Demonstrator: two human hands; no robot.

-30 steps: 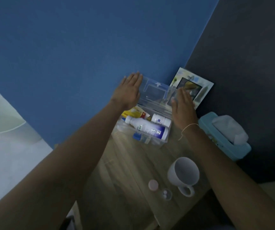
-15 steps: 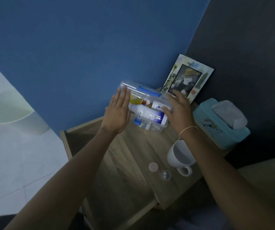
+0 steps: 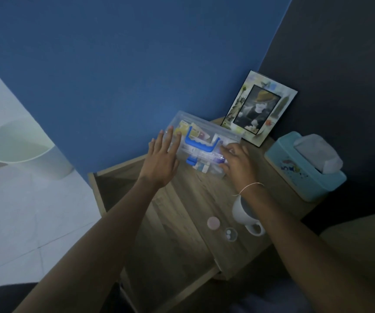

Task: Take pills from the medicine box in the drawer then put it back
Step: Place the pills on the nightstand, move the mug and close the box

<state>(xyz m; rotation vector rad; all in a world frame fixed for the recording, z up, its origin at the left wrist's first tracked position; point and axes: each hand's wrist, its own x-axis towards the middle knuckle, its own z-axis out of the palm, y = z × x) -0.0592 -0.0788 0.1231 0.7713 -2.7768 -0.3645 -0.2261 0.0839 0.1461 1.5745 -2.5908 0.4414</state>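
Observation:
The medicine box (image 3: pixel 207 134), clear plastic with a blue handle on its lid, sits at the back of the wooden nightstand top (image 3: pixel 207 195) with the lid down. Packets and a bottle show through it. My left hand (image 3: pixel 161 159) lies flat with spread fingers against the box's left end. My right hand (image 3: pixel 238 163) curls over its right front corner. A small clear cup (image 3: pixel 230 234) holding two white pills stands near the front edge, with a pink cap (image 3: pixel 213 222) beside it. The drawer (image 3: pixel 96 193) is pulled open on the left.
A white mug (image 3: pixel 242 213) stands just under my right wrist. A teal tissue box (image 3: pixel 304 172) is at the right, and a photo frame (image 3: pixel 259 108) leans in the corner behind the box. A pale bin (image 3: pixel 23 147) stands on the floor at left.
The box lid has swung down from upright to closed. Both hands followed it down from the raised lid and now rest on the box's two ends.

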